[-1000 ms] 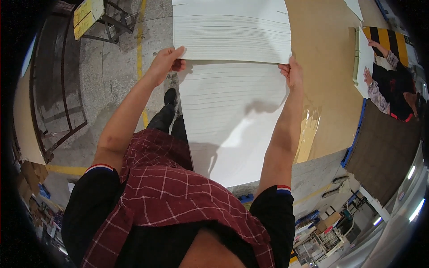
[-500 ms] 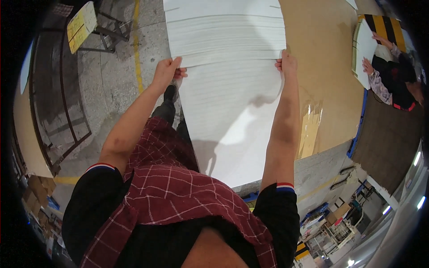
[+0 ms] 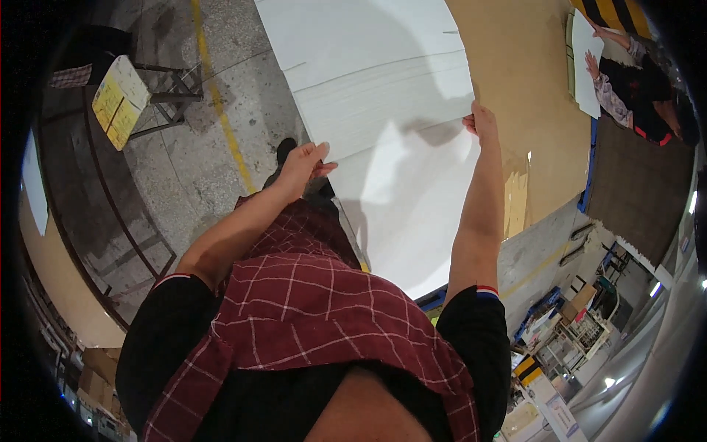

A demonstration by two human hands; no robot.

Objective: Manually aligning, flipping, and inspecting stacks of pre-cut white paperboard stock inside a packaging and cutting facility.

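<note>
The person wears a black short-sleeved shirt [image 3: 158,346] whose cuffs carry a thin band of red, white and blue stripes. Over it hangs a dark red apron [image 3: 309,309] checked with thin pale lines. One black shoe [image 3: 285,149] shows below.

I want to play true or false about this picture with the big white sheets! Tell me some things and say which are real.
1. The right hand grips the edge of a big white sheet. True.
2. The left hand holds a hammer. False: it is at the other edge of the same sheet, with no tool in it.
3. The sheet is held over a stack of white sheets. True.
4. The line painted on the grey floor is blue. False: the floor line is yellow.
5. Another person at the upper right touches a white panel. True.
</note>
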